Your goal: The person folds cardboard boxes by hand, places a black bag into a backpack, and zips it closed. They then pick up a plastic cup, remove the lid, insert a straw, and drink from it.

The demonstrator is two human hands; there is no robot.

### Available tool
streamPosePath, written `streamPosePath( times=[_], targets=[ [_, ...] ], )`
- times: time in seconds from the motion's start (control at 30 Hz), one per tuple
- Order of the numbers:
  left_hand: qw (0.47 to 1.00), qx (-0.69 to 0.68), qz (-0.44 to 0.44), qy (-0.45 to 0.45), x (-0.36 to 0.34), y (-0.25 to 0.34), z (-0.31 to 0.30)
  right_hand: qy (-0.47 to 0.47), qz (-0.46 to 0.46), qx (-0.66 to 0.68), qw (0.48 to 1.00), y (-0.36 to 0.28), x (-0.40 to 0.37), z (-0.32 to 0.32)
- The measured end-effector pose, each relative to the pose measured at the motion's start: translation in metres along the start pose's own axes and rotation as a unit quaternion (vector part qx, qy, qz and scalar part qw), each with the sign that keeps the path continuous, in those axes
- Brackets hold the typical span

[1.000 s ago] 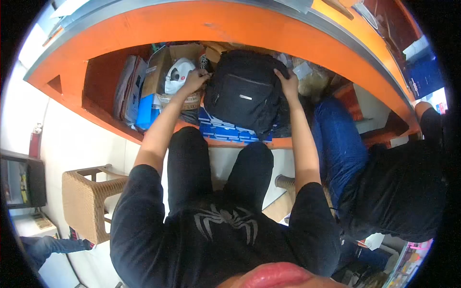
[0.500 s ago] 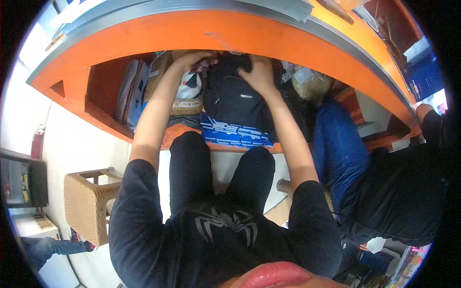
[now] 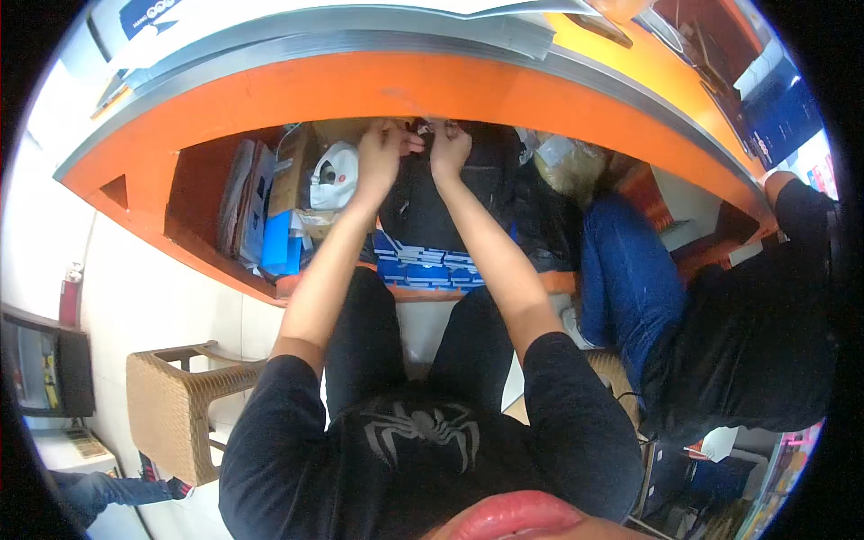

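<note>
Under the orange desk, a black backpack [image 3: 450,211] stands on blue-and-white boxes [image 3: 427,270]. Both of my hands are close together at its top. My left hand [image 3: 380,153] has its fingers partly bent beside a small dark item too unclear to name. My right hand [image 3: 450,148] is closed, its fingertips pinched near the bag's top edge; what they hold is too small to make out. Left of my left hand lies a white cap [image 3: 336,178] on cardboard boxes.
The orange desk edge [image 3: 315,81] arches above my hands. Folders [image 3: 247,193] and a blue item [image 3: 282,245] fill the shelf's left part. A wrapped bundle [image 3: 571,166] lies right. A wicker stool [image 3: 162,414] stands left; a seated person in jeans [image 3: 630,270] is at the right.
My right hand has moved left and closed near the bag's top. My left hand now sits right of the cap, uncovering it. The view has shifted slightly.
</note>
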State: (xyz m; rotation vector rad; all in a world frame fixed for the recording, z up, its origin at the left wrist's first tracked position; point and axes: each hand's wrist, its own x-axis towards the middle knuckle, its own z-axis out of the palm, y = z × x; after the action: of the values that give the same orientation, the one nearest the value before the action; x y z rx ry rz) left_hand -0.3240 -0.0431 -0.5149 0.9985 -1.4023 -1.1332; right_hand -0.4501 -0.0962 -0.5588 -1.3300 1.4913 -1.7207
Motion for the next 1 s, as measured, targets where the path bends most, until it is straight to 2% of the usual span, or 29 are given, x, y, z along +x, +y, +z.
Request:
streamPosePath(
  times=[0.03,0.07,0.1,0.13,0.17,0.2,0.23,0.27,0.33,0.43,0.53,0.57,0.67,0.7,0.8,0.83,0.93,0.97,1.0],
  targets=[
    [0.988,0.124,0.081,0.036,0.009,-0.057,0.004,0.052,-0.040,0.031,0.997,-0.011,-0.004,0.003],
    [0.953,0.244,0.163,0.072,0.013,-0.087,0.007,0.035,-0.018,0.021,0.999,0.000,0.002,0.007],
    [0.952,0.220,0.174,0.126,-0.005,-0.075,0.023,0.018,0.004,0.009,1.000,0.023,0.014,0.013],
    [0.934,0.267,0.192,0.142,-0.014,-0.072,0.029,0.001,0.026,-0.002,1.000,0.012,0.015,0.010],
    [0.913,0.313,0.209,0.157,-0.021,-0.069,0.033,-0.060,0.158,0.119,0.978,0.002,0.020,-0.002],
    [0.890,0.359,0.224,0.170,-0.025,-0.068,0.035,-0.047,0.152,0.173,0.972,-0.004,0.025,-0.012],
    [0.887,0.327,0.275,0.175,-0.022,-0.074,0.032,-0.032,0.148,0.226,0.962,-0.006,0.031,-0.022],
    [0.922,0.287,0.217,0.141,-0.024,-0.082,0.029,-0.018,0.142,0.278,0.950,-0.008,0.038,-0.033],
    [0.971,0.204,0.100,0.070,-0.027,-0.087,0.025,-0.048,0.165,0.305,0.937,-0.012,0.059,-0.063],
    [0.922,0.328,0.169,0.116,-0.021,-0.080,0.022,-0.035,0.253,0.450,0.856,0.030,0.092,-0.113],
    [0.869,0.368,0.285,0.166,0.003,-0.065,0.032,0.006,0.245,0.396,0.885,0.042,0.079,-0.130],
    [0.850,0.366,0.330,0.183,0.013,-0.060,0.040,-0.007,0.223,0.336,0.915,0.048,0.074,-0.128],
    [0.844,0.446,0.292,0.057,0.032,-0.068,0.056,-0.014,0.174,0.301,0.938,0.034,0.065,-0.138],
    [0.868,0.408,0.281,0.039,0.027,-0.063,0.061,-0.006,0.165,0.289,0.943,0.030,0.067,-0.144],
    [0.893,0.327,0.309,0.020,0.004,-0.068,0.059,0.048,0.260,0.288,0.921,0.072,0.091,-0.175],
    [0.912,0.298,0.279,0.049,-0.011,-0.063,0.059,0.047,0.251,0.260,0.931,0.090,0.092,-0.187],
    [0.909,0.269,0.296,0.115,-0.043,-0.074,0.063,-0.028,0.391,0.417,0.820,0.148,0.081,-0.215],
    [0.929,0.225,0.267,0.123,-0.049,-0.078,0.066,-0.063,0.400,0.466,0.787,0.159,0.069,-0.223],
    [0.951,0.157,0.237,0.122,-0.055,-0.077,0.066,-0.030,0.402,0.430,0.807,0.159,0.058,-0.224]
  ],
)
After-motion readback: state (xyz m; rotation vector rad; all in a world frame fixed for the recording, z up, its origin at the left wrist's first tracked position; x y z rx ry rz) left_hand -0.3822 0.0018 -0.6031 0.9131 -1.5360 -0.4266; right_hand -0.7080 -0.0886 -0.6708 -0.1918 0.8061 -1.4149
